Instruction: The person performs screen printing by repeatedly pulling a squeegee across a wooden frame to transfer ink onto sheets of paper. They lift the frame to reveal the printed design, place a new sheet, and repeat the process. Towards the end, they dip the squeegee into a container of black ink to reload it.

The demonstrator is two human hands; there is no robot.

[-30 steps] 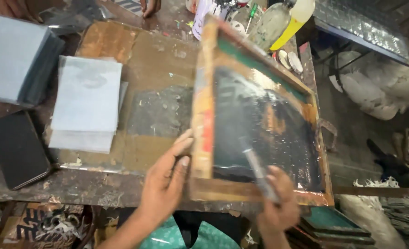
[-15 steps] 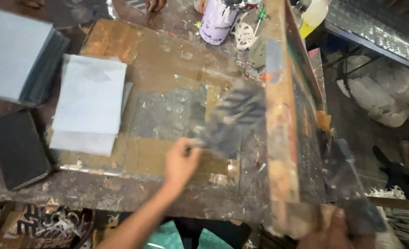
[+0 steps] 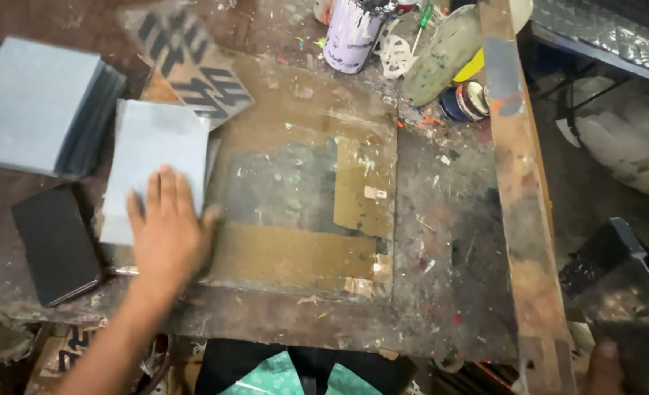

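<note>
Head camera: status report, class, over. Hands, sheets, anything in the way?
Left hand flat on grey sheet stack. Right hand at frame's corner, grip unclear. Wooden frame tilted up. Black pad beside stack.

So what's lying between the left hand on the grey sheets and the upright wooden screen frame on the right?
In the head view, between the left hand and the upright wooden screen frame lies only the stained, taped printing bed; nothing lies on it.

Bare left hand [image 3: 165, 235] and forearm, no sleeve, ring or watch visible. Right hand [image 3: 604, 369] barely seen at frame corner, bare too.
</note>
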